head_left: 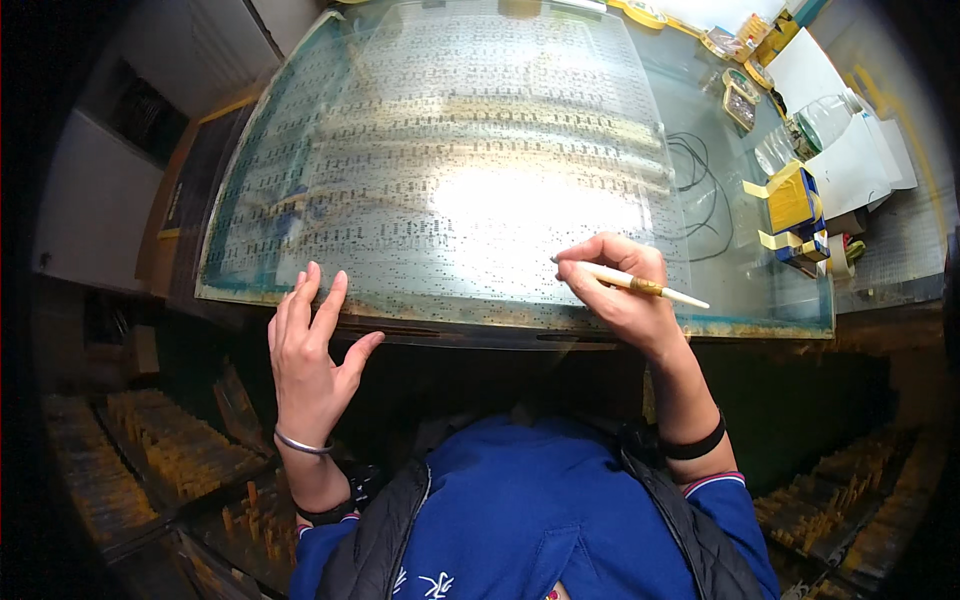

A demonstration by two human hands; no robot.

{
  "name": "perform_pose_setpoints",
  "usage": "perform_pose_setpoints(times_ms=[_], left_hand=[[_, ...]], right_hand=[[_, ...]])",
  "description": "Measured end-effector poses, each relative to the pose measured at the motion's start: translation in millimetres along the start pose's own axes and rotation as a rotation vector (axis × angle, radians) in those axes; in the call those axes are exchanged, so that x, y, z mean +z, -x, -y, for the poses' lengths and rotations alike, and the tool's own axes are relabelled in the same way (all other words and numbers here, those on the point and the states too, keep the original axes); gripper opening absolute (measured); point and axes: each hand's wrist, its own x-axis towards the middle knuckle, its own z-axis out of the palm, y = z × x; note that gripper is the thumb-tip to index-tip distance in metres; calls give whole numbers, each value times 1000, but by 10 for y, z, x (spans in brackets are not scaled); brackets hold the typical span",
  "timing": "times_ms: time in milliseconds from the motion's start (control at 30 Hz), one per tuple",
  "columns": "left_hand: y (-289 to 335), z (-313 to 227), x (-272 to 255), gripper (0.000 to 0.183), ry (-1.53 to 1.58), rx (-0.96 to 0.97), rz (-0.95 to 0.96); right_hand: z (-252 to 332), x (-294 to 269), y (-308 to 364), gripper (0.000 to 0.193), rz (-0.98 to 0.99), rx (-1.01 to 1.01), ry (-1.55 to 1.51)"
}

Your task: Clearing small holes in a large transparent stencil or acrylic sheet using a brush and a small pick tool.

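A large translucent sheet [400,200] covered in rows of small dark marks lies on a glass-topped table [730,180]. My right hand [625,290] is closed around a slim white pen-shaped tool [685,297] with a gold band. The tool's tip points at the sheet near its front right part; I cannot tell whether it touches. At the front left, my left hand [312,345] is open, fingers stretched out, with fingertips at the sheet's near edge and nothing held. Bright light glares across the sheet's middle.
Along the right side are a thin black cable [705,190], a clear plastic bottle [825,120], yellow-and-blue boxes [795,205] and white paper [855,165]. Tape rolls [640,12] sit at the far right. Racks of yellowish pieces [175,440] stand below the table on both sides.
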Motion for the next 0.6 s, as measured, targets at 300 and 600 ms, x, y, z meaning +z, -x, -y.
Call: perform_pose_setpoints(times_ms=[300, 600], left_hand=[[3, -10, -1, 66, 12, -21, -4], [12, -1, -7, 67, 7, -14, -15]], right_hand=[[28, 34, -5, 13, -34, 3, -51], [67, -42, 22, 16, 15, 38, -190]])
